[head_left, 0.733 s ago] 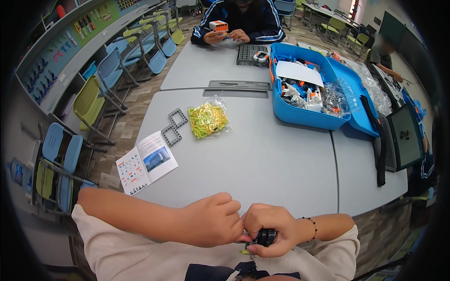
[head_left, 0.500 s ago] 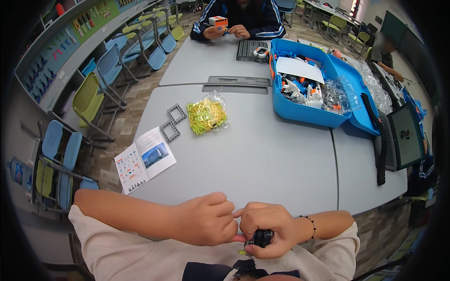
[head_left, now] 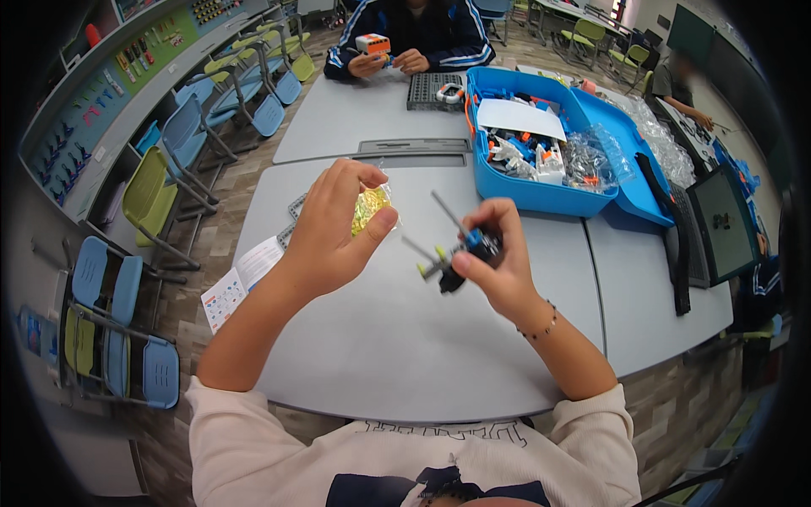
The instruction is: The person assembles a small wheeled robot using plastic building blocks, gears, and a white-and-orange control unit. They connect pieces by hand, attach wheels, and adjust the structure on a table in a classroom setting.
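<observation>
My right hand (head_left: 500, 269) grips a small building-brick model (head_left: 477, 247) over the middle of the table. The model has black, blue and lime-green parts, and two long grey axles stick out of it to the left; motion blurs it somewhat. To its left, my left hand (head_left: 336, 228) is raised with thumb and fingers curved apart and nothing visible between them. Through that gap shows a clear bag of yellow-green pieces (head_left: 370, 209) on the table, partly hidden by the hand. Behind my left wrist, the printed booklet (head_left: 226, 297) and grey beam frames (head_left: 291, 221) are partly covered.
A blue case (head_left: 541, 198) full of loose parts stands at the back right, beside a laptop (head_left: 722, 224). Across the table, a person holds a white-and-orange block (head_left: 372, 45) near a dark grey tray (head_left: 427, 91). Chairs (head_left: 152, 198) line the left.
Both hands have risen from close to my body to above the table and moved apart. The model stays in my right hand, now more exposed. My left hand has opened. The view has shifted slightly.
</observation>
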Demonstrator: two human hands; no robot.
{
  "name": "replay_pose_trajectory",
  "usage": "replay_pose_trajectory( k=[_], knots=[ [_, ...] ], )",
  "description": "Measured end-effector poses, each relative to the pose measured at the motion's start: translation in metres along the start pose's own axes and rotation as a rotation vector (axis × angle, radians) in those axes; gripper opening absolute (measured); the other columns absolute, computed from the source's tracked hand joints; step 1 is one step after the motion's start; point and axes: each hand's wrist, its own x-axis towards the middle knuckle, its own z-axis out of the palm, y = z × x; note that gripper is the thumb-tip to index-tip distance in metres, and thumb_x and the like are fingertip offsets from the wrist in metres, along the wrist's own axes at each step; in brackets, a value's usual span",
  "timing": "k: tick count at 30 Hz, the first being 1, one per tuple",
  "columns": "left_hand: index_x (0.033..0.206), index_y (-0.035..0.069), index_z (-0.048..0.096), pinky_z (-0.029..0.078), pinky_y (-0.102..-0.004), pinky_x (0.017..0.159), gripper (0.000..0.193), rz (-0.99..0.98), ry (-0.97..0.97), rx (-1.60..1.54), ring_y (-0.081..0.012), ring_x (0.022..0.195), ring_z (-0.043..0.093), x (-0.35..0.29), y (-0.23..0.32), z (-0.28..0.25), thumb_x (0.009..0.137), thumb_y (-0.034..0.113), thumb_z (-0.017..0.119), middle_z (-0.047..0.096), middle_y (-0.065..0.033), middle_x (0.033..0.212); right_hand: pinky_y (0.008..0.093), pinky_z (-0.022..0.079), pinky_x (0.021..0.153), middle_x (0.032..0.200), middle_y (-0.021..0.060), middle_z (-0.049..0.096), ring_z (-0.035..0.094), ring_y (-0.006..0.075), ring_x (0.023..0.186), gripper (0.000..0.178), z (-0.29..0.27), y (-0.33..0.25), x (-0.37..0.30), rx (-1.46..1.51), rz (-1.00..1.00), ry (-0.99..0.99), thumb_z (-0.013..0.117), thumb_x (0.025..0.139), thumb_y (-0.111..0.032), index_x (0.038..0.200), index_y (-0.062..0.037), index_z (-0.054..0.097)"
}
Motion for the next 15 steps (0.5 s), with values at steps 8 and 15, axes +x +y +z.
replay_pose_trajectory(
  k=[8,15],
  knots=[
    [0.110,0.007,0.054,0.039,-0.0371,0.085,0.047,0.095,0.036,0.009,-0.0273,0.090,0.055,-0.033,0.028,0.058,0.071,0.018,0.077,0.057,-0.0098,0.100,0.0293,0.034,0.094,0.110,0.0089,0.043,0.042,0.0150,0.103,0.045,0.021,0.013,-0.008,0.217,0.138,0.033,0.046,0.088,-0.030,0.124,-0.0047,0.033],
    [0.107,0.004,0.058,0.048,-0.0324,0.079,0.039,-0.186,-0.076,-0.545,-0.0217,0.089,0.062,-0.061,0.024,0.049,0.073,0.008,0.075,0.061,-0.0082,0.098,0.0341,0.041,0.094,0.113,0.0120,0.051,0.052,0.0203,0.107,0.046,0.011,-0.008,-0.030,-0.036,0.050,-0.216,0.063,0.080,-0.006,0.122,0.0002,0.046]
  ],
)
